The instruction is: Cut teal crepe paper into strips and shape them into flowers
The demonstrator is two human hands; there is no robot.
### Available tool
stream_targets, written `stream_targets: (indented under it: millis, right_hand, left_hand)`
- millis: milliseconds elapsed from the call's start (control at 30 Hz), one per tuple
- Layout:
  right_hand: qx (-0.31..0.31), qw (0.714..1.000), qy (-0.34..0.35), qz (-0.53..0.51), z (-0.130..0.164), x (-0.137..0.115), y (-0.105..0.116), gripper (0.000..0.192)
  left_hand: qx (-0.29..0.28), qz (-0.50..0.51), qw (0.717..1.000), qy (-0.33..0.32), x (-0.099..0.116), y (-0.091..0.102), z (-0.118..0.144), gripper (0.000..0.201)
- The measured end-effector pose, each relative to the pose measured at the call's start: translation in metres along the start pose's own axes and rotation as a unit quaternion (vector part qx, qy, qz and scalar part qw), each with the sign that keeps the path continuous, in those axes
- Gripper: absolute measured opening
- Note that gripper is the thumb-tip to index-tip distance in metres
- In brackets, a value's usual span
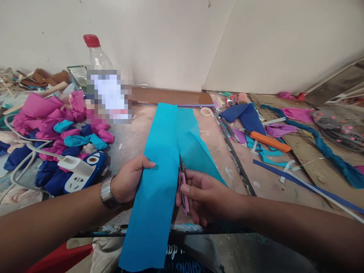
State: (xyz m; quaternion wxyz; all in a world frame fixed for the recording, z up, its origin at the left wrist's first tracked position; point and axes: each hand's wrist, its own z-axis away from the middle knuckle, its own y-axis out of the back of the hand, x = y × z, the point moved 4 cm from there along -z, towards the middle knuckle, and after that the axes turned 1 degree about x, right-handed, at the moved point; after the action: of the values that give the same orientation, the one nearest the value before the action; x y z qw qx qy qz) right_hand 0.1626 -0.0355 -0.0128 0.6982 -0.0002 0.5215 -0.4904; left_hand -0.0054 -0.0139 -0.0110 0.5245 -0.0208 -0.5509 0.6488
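Blue cloth (160, 148) is laid lengthways from nr the desk's (135, 146) back edge, w/ its close end hung past the front edge. Its L edge is pinched by the L hand (127, 179), thumb on top. Scissors (183, 178) are held in the R hand (203, 193), fingers closed round the handles; blade gap can't be told. Cut looks approx. half done: front part separated, back part apparently uncut.

Light's soft, btm edge dim, w/ pixelated patch (109, 94) upper L.
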Motion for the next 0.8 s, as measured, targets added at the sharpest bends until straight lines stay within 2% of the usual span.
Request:
stream_targets:
  millis: [100, 400, 500, 600, 700, 800]
  right_hand:
    - [-0.004, 1.0, 0.002, -0.009, 0.0, 0.002, 0.0, 0.042]
    - [0.054, 0.998, 0.04, -0.02, 0.001, -0.003, 0.008, 0.039]
    - [0.038, 0.999, 0.019, -0.019, 0.0, -0.001, 0.007, 0.04]
    - [0.015, 1.0, 0.012, -0.014, -0.001, 0.002, 0.007, 0.039]
    - [0.003, 1.0, 0.023, -0.003, 0.0, 0.003, 0.006, 0.038]
    - [0.011, 0.999, 0.047, 0.005, 0.0, 0.0, 0.005, 0.038]
  left_hand:
    - [-0.007, 0.002, 1.0, 0.0, 0.0, 0.005, 0.0, 0.054]
    - [-0.014, 0.02, 0.999, -0.021, 0.003, 0.013, 0.002, 0.06]
    - [-0.031, 0.026, 0.999, -0.025, 0.004, 0.012, 0.002, 0.062]
    - [-0.024, 0.027, 0.999, -0.019, 0.004, 0.011, 0.002, 0.063]
    - [-0.017, 0.028, 0.999, -0.01, 0.004, 0.012, 0.002, 0.063]
    - [-0.038, 0.035, 0.999, 0.003, 0.003, 0.011, 0.001, 0.063]
